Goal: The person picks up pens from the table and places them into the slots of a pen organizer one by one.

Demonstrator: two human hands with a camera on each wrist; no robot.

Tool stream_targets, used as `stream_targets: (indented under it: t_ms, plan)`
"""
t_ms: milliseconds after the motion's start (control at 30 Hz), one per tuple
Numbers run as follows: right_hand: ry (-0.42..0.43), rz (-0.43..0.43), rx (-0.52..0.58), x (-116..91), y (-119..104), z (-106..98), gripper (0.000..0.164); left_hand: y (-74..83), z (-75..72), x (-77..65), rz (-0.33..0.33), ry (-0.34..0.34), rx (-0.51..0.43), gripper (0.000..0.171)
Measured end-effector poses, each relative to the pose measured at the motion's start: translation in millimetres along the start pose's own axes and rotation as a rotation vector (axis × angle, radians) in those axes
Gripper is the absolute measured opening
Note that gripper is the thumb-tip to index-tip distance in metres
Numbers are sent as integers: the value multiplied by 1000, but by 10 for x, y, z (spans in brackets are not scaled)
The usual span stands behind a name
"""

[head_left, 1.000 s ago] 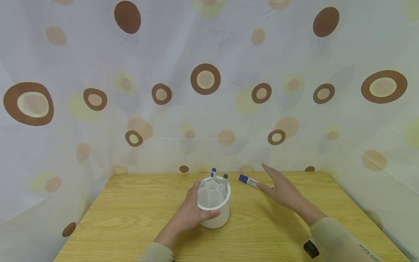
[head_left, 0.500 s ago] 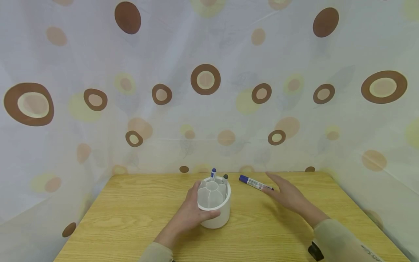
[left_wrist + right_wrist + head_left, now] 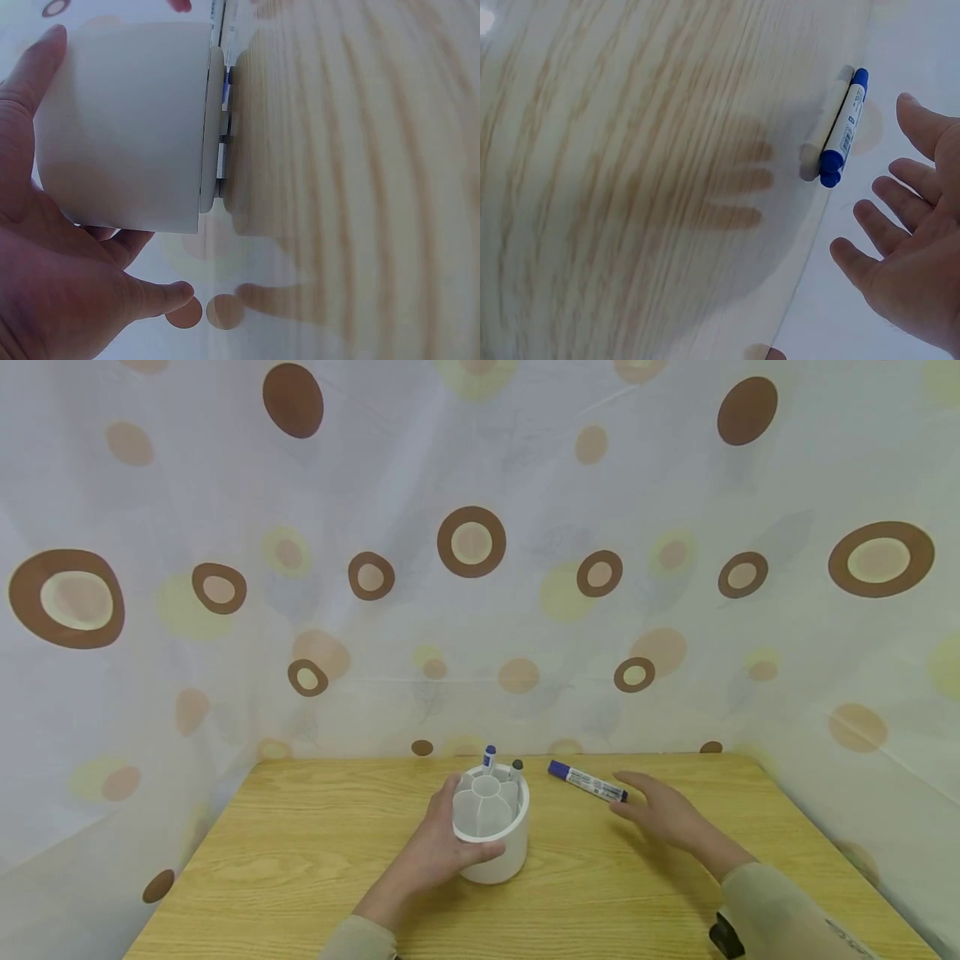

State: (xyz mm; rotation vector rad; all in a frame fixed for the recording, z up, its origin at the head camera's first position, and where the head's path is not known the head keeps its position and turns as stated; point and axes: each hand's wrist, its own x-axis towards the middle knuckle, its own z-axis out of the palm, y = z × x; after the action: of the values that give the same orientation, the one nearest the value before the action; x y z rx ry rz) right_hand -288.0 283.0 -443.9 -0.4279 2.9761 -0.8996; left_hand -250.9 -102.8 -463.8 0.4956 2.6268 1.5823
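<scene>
A round white pen holder (image 3: 504, 857) with divided compartments stands on the wooden table. My left hand (image 3: 438, 852) grips its side, the thumb across the front and the fingers round the left. At the holder's back rim, a blue-capped marker (image 3: 489, 760) and a dark-capped marker (image 3: 517, 769) stick up. Right of the holder lies a white marker (image 3: 588, 782) with a blue cap, flat on the table. My right hand (image 3: 667, 814) hovers by its right end, thumb and fingers spread, holding nothing. In the right wrist view that marker (image 3: 847, 124) lies beyond the fingertips (image 3: 843, 250).
The yellow wood-grain table (image 3: 315, 860) has a glossy top that mirrors the hands. A pale curtain (image 3: 525, 635) printed with brown and yellow circles encloses the back and both sides. A dark strap piece (image 3: 726, 935) shows under the right sleeve.
My right hand has drawn back to the right and a little lower, so more of the lying marker shows. Marker, pen holder and left hand have stayed in place.
</scene>
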Motion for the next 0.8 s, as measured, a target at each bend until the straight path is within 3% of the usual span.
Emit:
stream_targets:
  t_ms: [333, 800]
  plan:
    - [3, -10, -23, 64, 105, 39, 59, 3, 2, -8, -5, 3, 3, 125]
    - [-11, 47, -19, 158, 128, 67, 43, 10, 0, 0, -6, 1, -9, 125]
